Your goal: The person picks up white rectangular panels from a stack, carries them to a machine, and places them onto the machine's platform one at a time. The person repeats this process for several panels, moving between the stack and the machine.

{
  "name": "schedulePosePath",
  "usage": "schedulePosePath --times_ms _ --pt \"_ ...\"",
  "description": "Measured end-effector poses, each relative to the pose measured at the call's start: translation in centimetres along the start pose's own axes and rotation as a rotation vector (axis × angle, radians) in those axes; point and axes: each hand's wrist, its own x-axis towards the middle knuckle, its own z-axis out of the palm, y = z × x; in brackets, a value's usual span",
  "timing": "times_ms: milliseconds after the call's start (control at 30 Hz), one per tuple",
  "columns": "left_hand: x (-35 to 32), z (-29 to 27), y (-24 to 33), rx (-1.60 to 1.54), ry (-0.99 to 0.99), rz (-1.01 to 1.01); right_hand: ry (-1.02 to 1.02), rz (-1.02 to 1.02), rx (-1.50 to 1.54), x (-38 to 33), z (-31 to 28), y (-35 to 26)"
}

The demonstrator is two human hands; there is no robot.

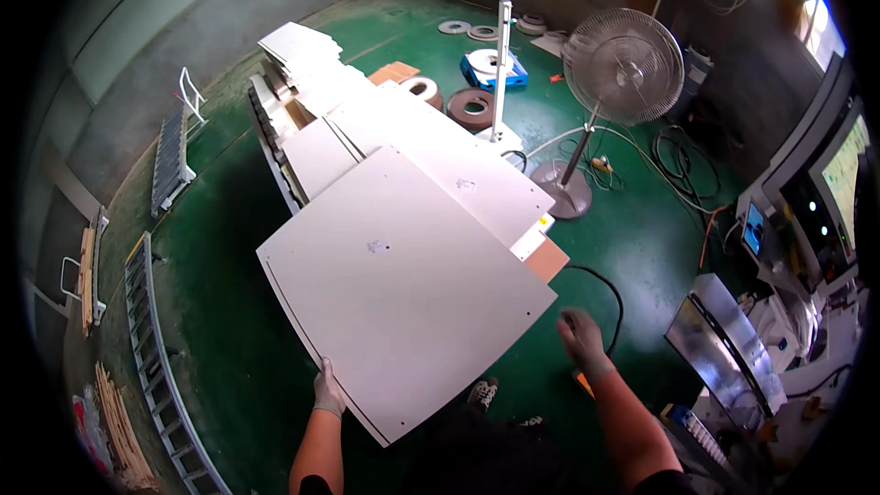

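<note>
The left hand (327,391), in a pale glove, grips the near edge of a large white panel (403,289), fingers wrapped over the rim close to the panel's nearest corner; the panel lies roughly flat, tilted a little, at the top of a long stack of white boards (367,119) that runs away from the person across the green floor (220,312); its far edge overlaps a second white panel (458,174) lying just behind it. The right hand (581,337), also gloved, hangs in the air to the right of the panel, apart from its edge and holding nothing, the fingers loosely spread and somewhat blurred; it sits above a black cable (612,298) that curves over the floor. Beneath the right corner of the stack a brown board (550,259) pokes out; below the panel's near edge one shoe (482,393) of the person shows on the floor. Farther off stands a pedestal fan (621,69), its round base near the stack's right side, and a white upright post (501,64) rises beside it; rolls of edge banding (472,108) lie flat on the floor behind the stack, with a blue tool (495,69) among them. At the right edge a machine with a lit screen (753,227) and a metal-faced table (724,339) fills the corner; ladders (170,158) lie along the left wall.
</note>
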Motion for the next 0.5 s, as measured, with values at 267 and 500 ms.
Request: schedulePosePath --times_ms 267,500 --pt "-0.6 -1.6 -1.0 0.105 0.076 0.063 -0.264 0.253 -0.109 11.0 6.1 -1.1" --pt "-5.6 0.8 -0.4 0.087 0.216 0.082 -0.615 0.493 0.081 1.7 0.8 4.7"
